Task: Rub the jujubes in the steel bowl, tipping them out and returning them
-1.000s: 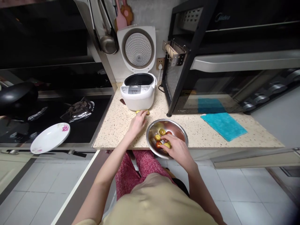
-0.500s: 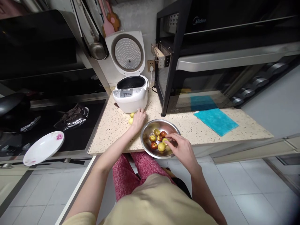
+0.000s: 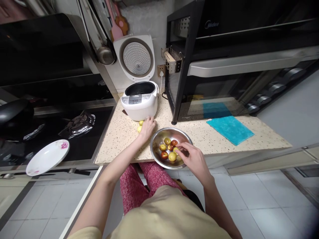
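Note:
A steel bowl [image 3: 155, 155] sits at the counter's front edge with several jujubes [image 3: 172, 156] in it, some yellow-green, some red-brown. Inside its right side, my right hand [image 3: 193, 156] pinches a yellow-green jujube [image 3: 176, 150] between thumb and fingers. My left hand [image 3: 148, 127] rests on the counter in front of the rice cooker [image 3: 140, 110], fingers curled down; what lies under them is hidden. Two yellow-green jujubes [image 3: 139, 128] lie just left of that hand. The cooker's lid [image 3: 137, 58] stands up, showing a dark inner pot.
A turquoise cloth [image 3: 230, 129] lies on the counter [image 3: 112, 142] at the right, before an oven [image 3: 214, 94]. At left, a white flowered plate [image 3: 48, 157] overhangs the stove's front edge near a burner [image 3: 78, 124] and a black wok [image 3: 15, 116].
Both hands keep nearly the same places and grips. The whole view has shifted very slightly; nothing else has visibly moved.

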{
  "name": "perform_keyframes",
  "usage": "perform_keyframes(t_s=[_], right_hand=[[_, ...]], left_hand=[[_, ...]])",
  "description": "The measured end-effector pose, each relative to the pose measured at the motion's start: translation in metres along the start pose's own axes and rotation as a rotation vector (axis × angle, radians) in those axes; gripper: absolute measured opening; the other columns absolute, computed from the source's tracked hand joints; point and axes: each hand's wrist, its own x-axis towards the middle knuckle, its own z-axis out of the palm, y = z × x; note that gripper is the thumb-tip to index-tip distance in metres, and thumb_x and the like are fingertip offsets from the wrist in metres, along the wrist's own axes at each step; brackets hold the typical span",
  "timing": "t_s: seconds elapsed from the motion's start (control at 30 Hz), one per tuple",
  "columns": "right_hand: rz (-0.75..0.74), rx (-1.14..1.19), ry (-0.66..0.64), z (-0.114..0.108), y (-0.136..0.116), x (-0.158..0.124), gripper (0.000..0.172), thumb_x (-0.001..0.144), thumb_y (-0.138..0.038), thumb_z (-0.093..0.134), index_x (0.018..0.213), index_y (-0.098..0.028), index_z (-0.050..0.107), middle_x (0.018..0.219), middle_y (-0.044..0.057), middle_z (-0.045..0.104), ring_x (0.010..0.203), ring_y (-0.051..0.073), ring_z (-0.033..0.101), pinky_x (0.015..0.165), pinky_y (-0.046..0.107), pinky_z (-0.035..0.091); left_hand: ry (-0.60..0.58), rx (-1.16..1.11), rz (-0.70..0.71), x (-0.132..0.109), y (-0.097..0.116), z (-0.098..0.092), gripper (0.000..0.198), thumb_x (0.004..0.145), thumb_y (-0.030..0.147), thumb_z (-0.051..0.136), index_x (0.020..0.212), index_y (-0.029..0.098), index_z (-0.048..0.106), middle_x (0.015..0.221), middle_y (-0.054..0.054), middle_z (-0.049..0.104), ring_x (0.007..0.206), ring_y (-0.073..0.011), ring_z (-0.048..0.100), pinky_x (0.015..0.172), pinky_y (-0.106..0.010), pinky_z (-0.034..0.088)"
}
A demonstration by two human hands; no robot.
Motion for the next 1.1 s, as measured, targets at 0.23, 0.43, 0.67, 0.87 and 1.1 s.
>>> perform_keyframes(t_s=[0.23,0.43,0.67,0.87,1.1], right_hand=[[0.005,0.016,-0.020,0.002,-0.001,0.000,0.013,0.095,-0.030,0.061,0.100,-0.023,0.071,0.098,0.006,0.077,0.091,0.025,0.074,0.081,0.037,0.058],[0.000,0.025,-0.021,0.001,0.000,-0.001,0.014,0.096,-0.032,0.061,0.100,-0.023,0.071,0.098,0.006,0.077,0.089,0.025,0.074,0.081,0.037,0.058],[-0.011,0.015,-0.012,0.000,-0.002,-0.001,0.014,0.096,-0.031,0.060,0.099,-0.023,0.071,0.098,0.006,0.077,0.087,0.024,0.074,0.081,0.037,0.059],[0.009,0.030,0.027,0.001,0.001,-0.002,0.014,0.096,-0.030,0.061,0.100,-0.023,0.073,0.100,0.007,0.078,0.089,0.024,0.075,0.081,0.036,0.059],[0.001,0.000,0.051,0.002,0.002,-0.002,0.014,0.097,-0.031,0.060,0.098,-0.024,0.072,0.097,0.006,0.078,0.089,0.024,0.074,0.081,0.036,0.058]], left_hand=[[-0.026,-0.003,-0.001,-0.002,0.000,-0.002,0.036,0.096,-0.002,0.046,0.121,0.013,0.068,0.129,-0.020,0.062,0.126,-0.0341,0.054,0.092,-0.045,0.057],[-0.034,-0.042,-0.038,-0.001,-0.002,-0.003,0.031,0.097,-0.001,0.050,0.121,0.012,0.065,0.122,-0.020,0.064,0.116,-0.0298,0.062,0.093,-0.042,0.056],[0.038,-0.211,0.027,-0.011,-0.005,-0.019,0.022,0.098,0.007,0.055,0.116,0.014,0.064,0.114,-0.014,0.067,0.094,-0.0240,0.070,0.085,-0.038,0.058],[0.170,-0.433,0.127,-0.048,0.010,-0.050,0.030,0.097,0.015,0.063,0.126,0.018,0.058,0.122,-0.009,0.064,0.098,-0.0182,0.070,0.090,-0.035,0.060],[0.022,-0.317,0.193,-0.089,0.039,-0.056,0.028,0.097,0.017,0.063,0.124,0.020,0.062,0.121,-0.008,0.067,0.091,-0.0220,0.072,0.069,-0.031,0.059]])
